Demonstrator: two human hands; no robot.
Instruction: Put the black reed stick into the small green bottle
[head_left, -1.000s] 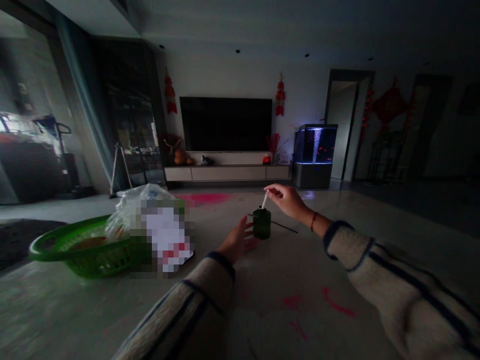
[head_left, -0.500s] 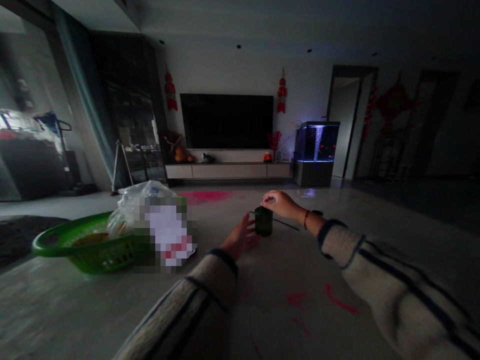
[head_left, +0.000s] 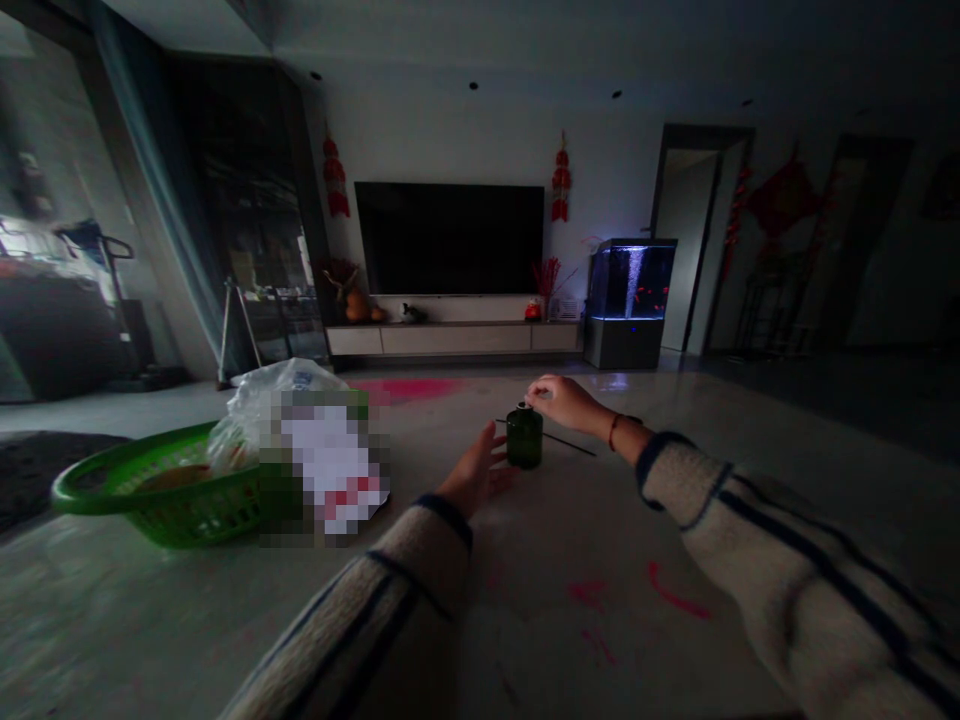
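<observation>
Head view: what's the right hand [head_left: 568, 402] doing?

Curled over, its fingertips [head_left: 535, 390] at the neck of a dark green glass bottle [head_left: 524, 438]. Whether they're gripping it or only resting there, I can't tell.

And the left hand [head_left: 477, 470]?

Open, fingers spread, just beside that bottle on its left and holding nothing.

Where's the bottle?

Upright on a pale polished surface [head_left: 457, 640], with a thin black stick [head_left: 571, 445] lying just behind it.

What's around it?

Left of the bottle sits a pixelated, unreadable package [head_left: 330, 470]. Further left of it is a green plastic basket [head_left: 161, 510], with a clear plastic bag [head_left: 277, 395] bunched at its edge. Red marks [head_left: 675, 600] streak the surface to the bottle's near right. Well beyond the bottle stand a wall-mounted television [head_left: 448, 238] and a lit aquarium [head_left: 630, 295].
</observation>
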